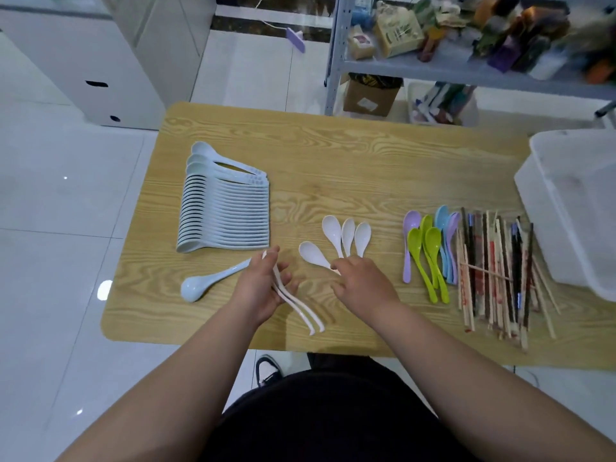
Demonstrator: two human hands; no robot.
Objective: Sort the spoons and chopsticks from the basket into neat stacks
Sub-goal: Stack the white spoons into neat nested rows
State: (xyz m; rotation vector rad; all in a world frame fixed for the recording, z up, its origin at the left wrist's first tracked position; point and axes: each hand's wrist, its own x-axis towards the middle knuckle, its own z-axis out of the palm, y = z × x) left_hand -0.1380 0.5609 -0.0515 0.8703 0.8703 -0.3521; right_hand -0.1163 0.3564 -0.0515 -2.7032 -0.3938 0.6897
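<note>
My left hand (261, 286) grips two white spoons (300, 310) by their upper ends, their handles pointing toward me. My right hand (361, 283) rests on the handles of several white spoons (346, 233) fanned out on the wooden table (333, 155), its fingers bent over them. A long nested row of pale blue spoons (225, 211) lies at the left, with one loose pale blue spoon (208, 283) just below it. Green, purple and blue spoons (430, 251) lie at the right beside a pile of chopsticks (496, 271).
A white plastic basket (576, 208) stands at the table's right edge. Behind the table are a metal shelf (433, 61) full of goods, a cardboard box (370, 95) and a white cabinet (83, 61). White tiled floor surrounds the table.
</note>
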